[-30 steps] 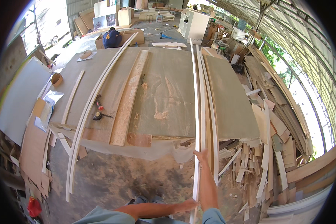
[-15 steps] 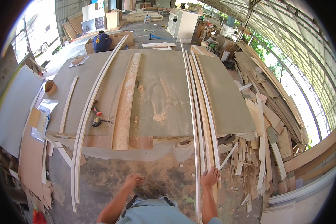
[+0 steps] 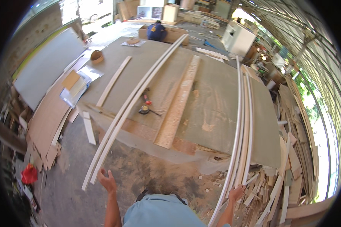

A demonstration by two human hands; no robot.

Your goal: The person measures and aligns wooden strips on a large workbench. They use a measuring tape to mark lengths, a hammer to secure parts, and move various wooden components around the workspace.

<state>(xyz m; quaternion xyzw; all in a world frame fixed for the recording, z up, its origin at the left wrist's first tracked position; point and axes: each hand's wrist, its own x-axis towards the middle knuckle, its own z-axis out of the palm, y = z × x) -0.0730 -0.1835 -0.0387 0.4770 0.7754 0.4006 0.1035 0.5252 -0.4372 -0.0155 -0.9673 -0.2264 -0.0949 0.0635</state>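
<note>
Two pale strips (image 3: 120, 132) end beside the left hand (image 3: 108, 182), its fingers (image 3: 110, 174) parted.

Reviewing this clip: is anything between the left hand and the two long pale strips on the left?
Nothing visible: the left hand is right beside the near ends of the long pale strips. I cannot tell whether it touches them.

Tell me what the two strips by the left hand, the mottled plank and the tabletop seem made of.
Two strips: probably wood, judging by straight-cut lengths; pale, smooth finish, possibly painted. Mottled plank: likely unfinished wooden board, tan with sawdusty flecks. Tabletop: perhaps plywood, matte, flat and grey-brown.
</note>
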